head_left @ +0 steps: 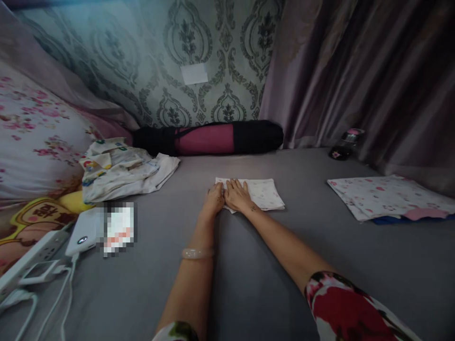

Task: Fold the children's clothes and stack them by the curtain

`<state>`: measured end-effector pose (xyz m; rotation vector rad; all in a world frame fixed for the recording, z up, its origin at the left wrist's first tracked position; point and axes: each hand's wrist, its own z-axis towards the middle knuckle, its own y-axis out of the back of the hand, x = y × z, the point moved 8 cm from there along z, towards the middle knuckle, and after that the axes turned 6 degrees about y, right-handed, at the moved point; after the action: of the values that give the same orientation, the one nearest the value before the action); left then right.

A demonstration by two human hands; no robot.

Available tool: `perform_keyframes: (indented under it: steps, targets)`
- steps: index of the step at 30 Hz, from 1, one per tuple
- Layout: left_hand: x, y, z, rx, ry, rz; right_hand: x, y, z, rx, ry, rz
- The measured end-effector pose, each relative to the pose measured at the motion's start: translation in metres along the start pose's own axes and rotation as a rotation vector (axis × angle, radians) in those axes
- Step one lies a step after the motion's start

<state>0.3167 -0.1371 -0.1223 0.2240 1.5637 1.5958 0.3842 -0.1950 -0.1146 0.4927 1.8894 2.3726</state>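
Note:
A folded white cloth (266,193) with a small faint print lies flat on the grey bed sheet in front of me. My right hand (237,195) rests palm down on its left part, fingers stretched out and a little apart. Close beside it, my left hand (214,199) lies along the cloth's left edge with its fingers extended forward. The two hands almost touch, and they cover the near left corner of the cloth. A pale bracelet (197,254) circles my left wrist.
To the right lies a stack of folded printed cloth (387,192). Crumpled clothes (128,170) sit at the left, near a power bank (84,232) and a power strip (39,255) with cables. A black and pink roll (209,138) lies along the wall; a dark bottle (346,144) stands by the curtain.

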Motion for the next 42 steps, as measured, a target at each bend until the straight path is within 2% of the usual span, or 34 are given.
perform_keyframes:
  steps: [7, 11, 13, 17, 22, 30, 35, 39, 42]
  targets:
    - [-0.002, 0.001, -0.002, 0.063, 0.027, 0.070, 0.002, 0.003, 0.001, -0.020, -0.002, 0.012]
    - [-0.011, 0.009, -0.006, 0.018, 0.045, 0.114, -0.002, 0.006, -0.001, 0.029, -0.004, 0.074]
    - [-0.020, 0.010, -0.007, -0.002, 0.014, 0.120, -0.009, 0.011, -0.004, 0.015, -0.022, 0.089]
    - [-0.034, -0.004, -0.008, 0.080, -0.055, 0.144, -0.027, 0.022, -0.015, -0.059, -0.069, -0.003]
    - [-0.037, -0.017, -0.011, 0.175, -0.075, 0.210, -0.039, 0.016, -0.023, -0.027, -0.108, -0.029]
    - [-0.035, -0.019, -0.011, 0.199, -0.070, 0.245, -0.039, 0.014, -0.022, 0.008, -0.124, -0.007]
    - [-0.038, -0.016, -0.010, 0.189, -0.096, 0.215, -0.046, 0.014, -0.022, 0.150, -0.110, 0.091]
    - [-0.047, -0.016, -0.015, 0.243, -0.156, 0.168, -0.061, 0.028, -0.030, 0.082, -0.130, 0.030]
    - [-0.052, -0.019, -0.019, 0.304, -0.198, 0.140, -0.071, 0.028, -0.038, 0.065, -0.167, -0.017]
